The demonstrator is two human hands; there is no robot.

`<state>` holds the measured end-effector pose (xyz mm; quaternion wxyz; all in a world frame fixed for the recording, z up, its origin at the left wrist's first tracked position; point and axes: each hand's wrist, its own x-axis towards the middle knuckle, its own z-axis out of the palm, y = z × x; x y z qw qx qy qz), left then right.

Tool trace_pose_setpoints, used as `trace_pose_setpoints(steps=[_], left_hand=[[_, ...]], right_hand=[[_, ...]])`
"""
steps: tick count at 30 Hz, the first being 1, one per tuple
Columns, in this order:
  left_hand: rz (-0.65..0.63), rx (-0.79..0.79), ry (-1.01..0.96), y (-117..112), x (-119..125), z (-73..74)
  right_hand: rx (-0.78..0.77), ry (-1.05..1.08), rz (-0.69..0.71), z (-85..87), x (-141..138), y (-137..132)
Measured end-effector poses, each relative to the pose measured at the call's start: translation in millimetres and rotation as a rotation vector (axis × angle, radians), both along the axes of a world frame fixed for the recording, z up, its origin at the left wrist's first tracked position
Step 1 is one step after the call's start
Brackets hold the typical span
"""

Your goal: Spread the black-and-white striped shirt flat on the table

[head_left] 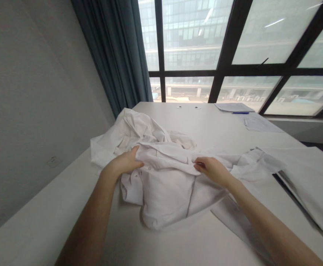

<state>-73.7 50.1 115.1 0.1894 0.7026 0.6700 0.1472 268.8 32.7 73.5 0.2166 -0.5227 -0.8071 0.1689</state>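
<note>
A crumpled white garment [168, 195] lies in a loose heap on the white table [139, 244], with seams and what looks like a cuff on its left side. At the heap's left, my left hand [124, 161] rests against the cloth, its thumb and forefinger apart; the other fingers are partly hidden. Farther right, my right hand [209, 168] pinches a raised fold of the garment between thumb and bent fingers. More white cloth [141, 125] is bunched up behind my left hand, and I cannot tell whether it is the same piece.
To the right lies a flat white cloth or bag [311, 181] with a dark strip along its edge. Papers [233, 107] and a blue pen [240, 113] lie at the far right. A grey wall [39, 92] borders the left; a blue curtain [117, 48] and windows stand behind.
</note>
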Motion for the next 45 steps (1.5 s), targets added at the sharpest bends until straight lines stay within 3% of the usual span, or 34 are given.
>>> trace_pose_setpoints(steps=[3,6,11,15,18,21,23,25,28,29,32,35,37,40,42,45], left_hand=[[-0.099,-0.057,0.0,3,-9,-1.0],[-0.105,0.011,-0.094,3,-26,9.0],[-0.044,0.197,-0.213,-14,-58,41.6],[0.117,0.37,-0.161,-26,-79,76.3],[0.146,0.561,-0.094,-22,-82,100.9],[0.179,0.752,-0.074,-2,-75,110.7],[0.218,0.762,-0.073,16,-67,106.5],[0.221,0.726,-0.063,32,-54,96.5],[0.081,0.685,-0.179,40,-21,80.2],[0.013,0.701,-0.236,38,-7,76.1],[-0.228,0.807,-0.362,21,39,70.5],[-0.438,0.876,-0.391,-3,77,72.0],[-0.45,0.941,-0.374,-17,91,71.8],[-0.274,1.08,-0.307,-38,97,60.3],[-0.157,1.129,-0.223,-51,97,42.2],[-0.081,1.051,-0.113,-70,96,5.0]], right_hand=[[0.021,0.054,-0.062,6.4,8,1],[0.06,0.234,-0.218,22.9,32,4],[0.119,0.746,-0.536,54.6,76,-3],[0.256,1.105,-0.772,78.0,109,-14],[0.325,1.04,-0.805,86.6,134,-14],[0.456,0.539,-0.762,81.7,151,-2],[0.487,0.2,-0.7,73.0,151,9],[0.465,0.069,-0.625,63.5,138,19],[0.427,0.057,-0.435,55.2,91,23],[0.394,0.084,-0.287,55.2,69,21],[0.293,0.208,0.057,63.5,1,10],[0.306,0.292,0.207,78.9,-50,2],[0.292,0.306,0.219,89.4,-69,1],[0.233,0.378,0.105,103.8,-75,5],[0.215,0.511,0.019,112.6,-71,7],[0.173,0.755,-0.014,124.7,-63,6]])
